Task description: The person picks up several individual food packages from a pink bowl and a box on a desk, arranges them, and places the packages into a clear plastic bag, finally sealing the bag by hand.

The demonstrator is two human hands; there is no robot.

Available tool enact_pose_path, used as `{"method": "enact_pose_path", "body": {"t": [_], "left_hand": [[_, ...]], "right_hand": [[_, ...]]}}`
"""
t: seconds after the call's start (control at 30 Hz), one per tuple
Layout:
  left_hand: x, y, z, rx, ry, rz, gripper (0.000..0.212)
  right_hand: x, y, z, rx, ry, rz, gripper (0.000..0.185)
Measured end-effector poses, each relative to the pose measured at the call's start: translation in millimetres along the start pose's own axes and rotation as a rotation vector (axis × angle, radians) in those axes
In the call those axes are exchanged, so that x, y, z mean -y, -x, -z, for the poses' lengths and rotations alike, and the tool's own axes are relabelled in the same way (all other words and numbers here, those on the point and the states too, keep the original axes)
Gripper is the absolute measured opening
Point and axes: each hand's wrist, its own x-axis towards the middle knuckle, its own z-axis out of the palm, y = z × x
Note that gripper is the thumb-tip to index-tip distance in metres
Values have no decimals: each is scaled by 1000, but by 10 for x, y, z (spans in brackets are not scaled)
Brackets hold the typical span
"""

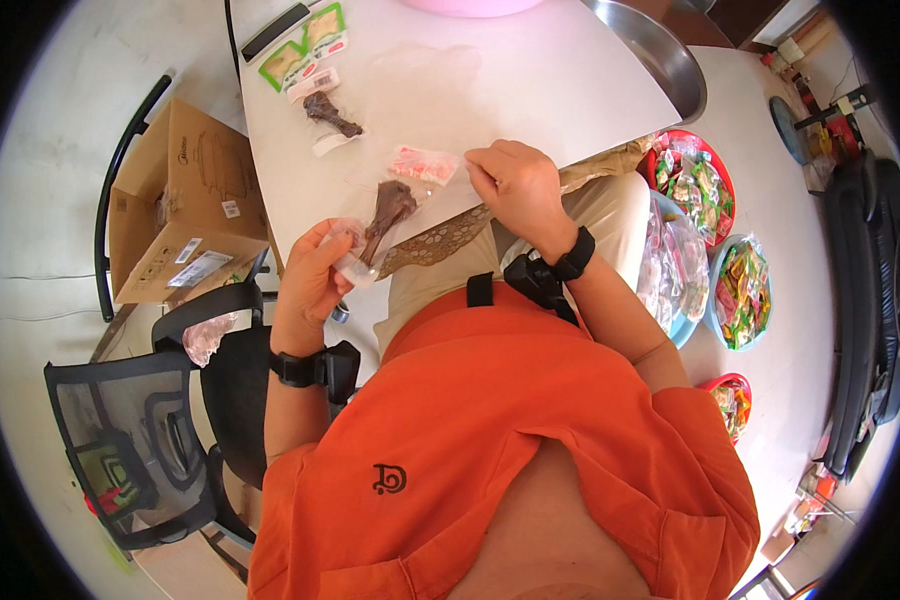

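A dark brown poultry drumstick in a clear plastic packet point(388, 212) is held over the near edge of the white table. My left hand point(316, 266) grips the packet's lower end, around the bone tip, with the thumb on top. At the upper right corner, beside the red-printed band, the curled fingers of my right hand point(517, 184) close on the film's edge; the pinch itself is partly hidden. Farther left on the table lies a second packed drumstick point(331, 114), apart from both hands. Two green-edged snack packets point(304, 46) lie beyond it.
The white table point(540, 82) carries a pink basin point(472, 6) and a steel basin point(656, 60). Red tubs point(727, 176) and blue tubs point(686, 330) of packets stand at the right. A cardboard box point(214, 176) and a mesh-backed chair point(131, 442) are at the left.
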Motion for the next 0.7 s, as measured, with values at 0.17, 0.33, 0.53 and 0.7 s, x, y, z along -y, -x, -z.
{"method": "enact_pose_path", "body": {"t": [0.17,0.33,0.53,0.7], "left_hand": [[122,-213,-271,-82,65,-101,23],[239,-401,-335,-99,167,-154,27],[175,-417,-445,-311,-383,-215,49],[64,-376,-570,-345,-1427,-804,62]], "right_hand": [[-12,82,-20,62,-30,63,4],[-42,114,-47,90,-67,77,4],[-80,122,-56,87,-118,74,4],[-83,113,-54,95,-145,61,3]]}}
